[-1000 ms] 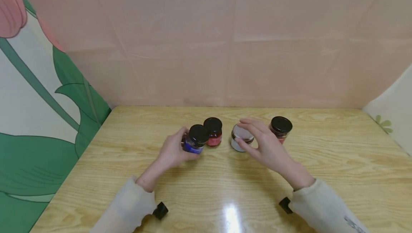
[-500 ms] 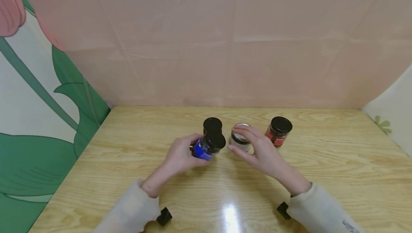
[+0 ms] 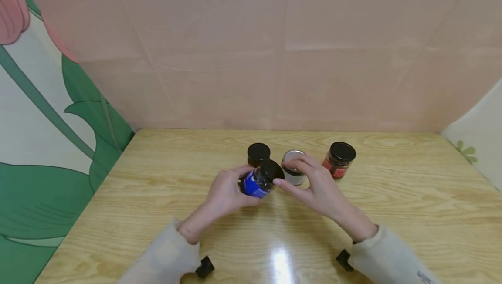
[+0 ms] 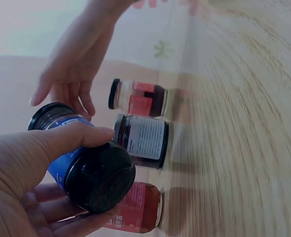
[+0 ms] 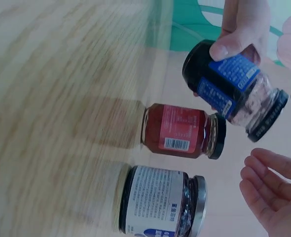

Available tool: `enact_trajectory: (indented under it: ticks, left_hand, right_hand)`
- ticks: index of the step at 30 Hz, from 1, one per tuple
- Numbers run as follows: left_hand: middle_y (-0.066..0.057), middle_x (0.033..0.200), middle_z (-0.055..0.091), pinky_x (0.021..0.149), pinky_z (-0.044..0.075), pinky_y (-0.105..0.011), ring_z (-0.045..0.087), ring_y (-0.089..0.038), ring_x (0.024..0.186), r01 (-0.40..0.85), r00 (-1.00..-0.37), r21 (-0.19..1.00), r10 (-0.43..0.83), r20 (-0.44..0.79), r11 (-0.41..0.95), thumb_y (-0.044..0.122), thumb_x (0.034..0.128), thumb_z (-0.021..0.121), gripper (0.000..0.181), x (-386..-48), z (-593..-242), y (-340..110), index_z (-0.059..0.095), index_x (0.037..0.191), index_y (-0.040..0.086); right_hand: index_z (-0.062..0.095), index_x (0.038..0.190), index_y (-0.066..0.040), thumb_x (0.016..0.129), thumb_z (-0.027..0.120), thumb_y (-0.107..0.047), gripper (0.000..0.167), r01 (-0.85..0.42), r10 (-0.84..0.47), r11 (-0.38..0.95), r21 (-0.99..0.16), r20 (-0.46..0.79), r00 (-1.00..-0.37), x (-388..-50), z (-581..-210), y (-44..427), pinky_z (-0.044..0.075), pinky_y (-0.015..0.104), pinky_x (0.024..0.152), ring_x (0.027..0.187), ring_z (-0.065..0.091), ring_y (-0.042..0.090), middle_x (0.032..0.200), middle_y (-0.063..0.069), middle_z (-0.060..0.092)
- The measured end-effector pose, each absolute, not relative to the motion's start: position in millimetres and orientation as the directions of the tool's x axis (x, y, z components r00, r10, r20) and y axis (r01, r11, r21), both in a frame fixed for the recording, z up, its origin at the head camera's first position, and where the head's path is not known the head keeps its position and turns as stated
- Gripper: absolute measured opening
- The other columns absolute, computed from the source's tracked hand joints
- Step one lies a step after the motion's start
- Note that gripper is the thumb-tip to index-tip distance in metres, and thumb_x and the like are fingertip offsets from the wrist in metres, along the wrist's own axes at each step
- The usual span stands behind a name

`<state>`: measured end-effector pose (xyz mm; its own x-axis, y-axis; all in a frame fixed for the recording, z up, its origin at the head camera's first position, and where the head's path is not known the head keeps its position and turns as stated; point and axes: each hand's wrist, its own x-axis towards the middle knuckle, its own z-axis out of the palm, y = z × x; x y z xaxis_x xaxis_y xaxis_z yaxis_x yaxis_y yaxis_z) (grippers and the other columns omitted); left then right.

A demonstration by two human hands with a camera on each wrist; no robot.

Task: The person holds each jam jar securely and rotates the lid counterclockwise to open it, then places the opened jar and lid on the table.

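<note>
My left hand [image 3: 229,191] grips a blue-labelled jar [image 3: 255,186] with a black lid, tilted to the right and held above the table; its dark base shows in the left wrist view. My right hand [image 3: 319,186] hovers around the jar's lid [image 5: 268,116], fingers relaxed and apart, thumb close to the lid's edge. Whether the thumb touches it, I cannot tell. Behind the held jar stands a jar with a pink-red label [image 5: 180,129], partly hidden in the head view. A white-labelled jar [image 5: 154,200] with a silver lid stands behind my right fingers.
A red-labelled jar [image 3: 339,160] with a black lid stands upright to the right of the white-labelled one. The wood-grain table [image 3: 157,179] ends at a pinkish wall covering [image 3: 219,79]. Black wrist devices [image 3: 205,267] hang under both sleeves.
My left hand has carried the blue-labelled jar rightward and toward me, tilting its lid toward my right hand. The right hand has shifted slightly left; the standing jars have stayed put.
</note>
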<state>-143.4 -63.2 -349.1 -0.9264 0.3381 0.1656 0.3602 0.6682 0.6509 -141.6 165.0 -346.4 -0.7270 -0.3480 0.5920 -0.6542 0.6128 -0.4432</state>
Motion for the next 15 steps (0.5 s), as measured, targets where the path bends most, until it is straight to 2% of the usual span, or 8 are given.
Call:
enact_trajectory:
  ticks: [7,15]
  left_hand:
    - [-0.006,0.108,0.07,0.081,0.054,-0.039,0.065,-0.023,0.097,0.335,-0.935,0.652,0.324,0.144,0.68,0.029,0.0637,0.089,0.063,-141.1,-347.6,-56.7,0.064,0.12,0.014]
    - [-0.006,0.108,0.07,0.081,0.054,-0.04,0.065,-0.023,0.097,0.327,-0.938,0.655,0.32,0.135,0.681,0.029,0.0645,0.089,0.061,-139.1,-347.0,-53.0,0.065,0.119,0.015]
  right_hand:
    - [0.073,0.09,-0.012,0.077,0.08,-0.028,0.022,-0.515,-0.188,0.646,-0.563,0.537,-0.822,-135.7,-347.1,160.0,0.054,0.035,0.068,0.078,0.064,0.012,0.088,-0.002,0.069]
    - [0.073,0.084,-0.013,0.073,0.083,-0.036,0.028,-0.396,-0.077,0.689,-0.607,0.481,-0.873,-132.7,-347.2,156.5,0.052,0.031,0.063,0.07,0.063,0.012,0.08,0.0,0.071]
